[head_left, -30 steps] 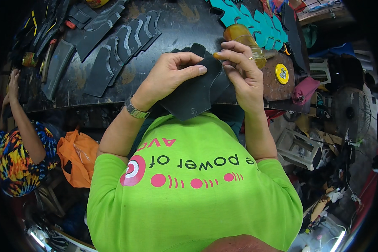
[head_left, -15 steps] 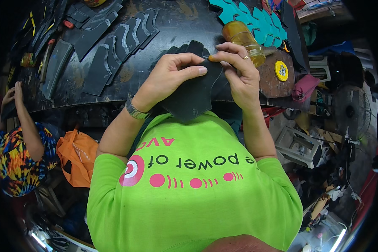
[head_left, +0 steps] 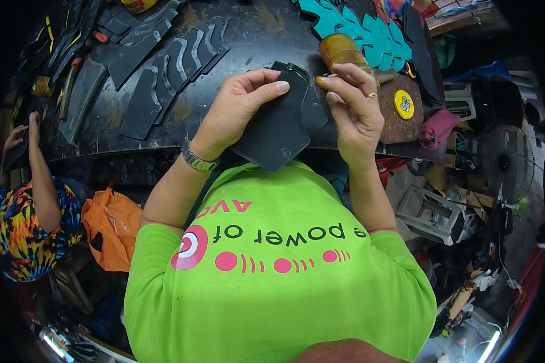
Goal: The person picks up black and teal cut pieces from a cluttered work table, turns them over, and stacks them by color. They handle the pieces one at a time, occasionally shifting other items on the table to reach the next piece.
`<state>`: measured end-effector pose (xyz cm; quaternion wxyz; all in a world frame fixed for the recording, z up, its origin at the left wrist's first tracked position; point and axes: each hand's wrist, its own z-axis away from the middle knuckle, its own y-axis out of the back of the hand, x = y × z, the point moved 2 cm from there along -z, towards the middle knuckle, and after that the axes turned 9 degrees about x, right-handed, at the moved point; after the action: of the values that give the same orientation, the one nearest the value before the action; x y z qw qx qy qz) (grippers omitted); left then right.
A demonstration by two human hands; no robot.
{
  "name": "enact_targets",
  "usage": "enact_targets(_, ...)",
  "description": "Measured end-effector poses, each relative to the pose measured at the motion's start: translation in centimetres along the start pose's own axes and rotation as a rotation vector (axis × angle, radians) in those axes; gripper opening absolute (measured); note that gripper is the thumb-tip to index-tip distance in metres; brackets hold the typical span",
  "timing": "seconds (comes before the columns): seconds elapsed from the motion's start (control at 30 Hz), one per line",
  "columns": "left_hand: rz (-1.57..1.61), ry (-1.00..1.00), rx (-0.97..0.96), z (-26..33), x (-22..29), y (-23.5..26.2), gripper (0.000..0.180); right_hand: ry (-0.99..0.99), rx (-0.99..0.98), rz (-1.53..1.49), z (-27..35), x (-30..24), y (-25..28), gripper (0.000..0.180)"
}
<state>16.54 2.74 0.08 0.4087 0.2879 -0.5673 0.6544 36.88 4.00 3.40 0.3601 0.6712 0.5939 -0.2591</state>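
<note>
Workpiece: a flat black leather-like cut piece with a pointed lower end (head_left: pixel 278 130) was held just above the near edge of the dark workbench (head_left: pixel 248 36), in front of the person's chest
Left hand: the left hand (head_left: pixel 239 109) gripped the piece's left side, thumb laid across its top face, fingers behind it
Right hand: the right hand (head_left: pixel 351 106) pinched the piece's upper right edge between thumb and fingertips; a ring sat on one finger
Wrist: a metal watch band (head_left: pixel 198 160) circled the left wrist
Bench, right: an amber jar (head_left: pixel 342 51) stood just beyond the right hand, teal cut shapes (head_left: pixel 357 24) behind it
Bench, left: black curved cut pieces (head_left: pixel 163 72) lay in a row
Far left: another person in a multicoloured shirt (head_left: pixel 18 236) reached to the bench
</note>
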Motion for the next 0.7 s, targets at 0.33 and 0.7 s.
enact_targets(0.33,0.12,-0.015,-0.018,0.1,-0.6,-0.3,0.019,0.154,-0.012,0.193,0.9,0.6,-1.4,0.05)
enact_targets(0.7,0.124,-0.056,0.025,-0.1,-0.1,-0.3,0.016,0.291,-0.091,0.272,1.8,-0.2,-1.4,0.049)
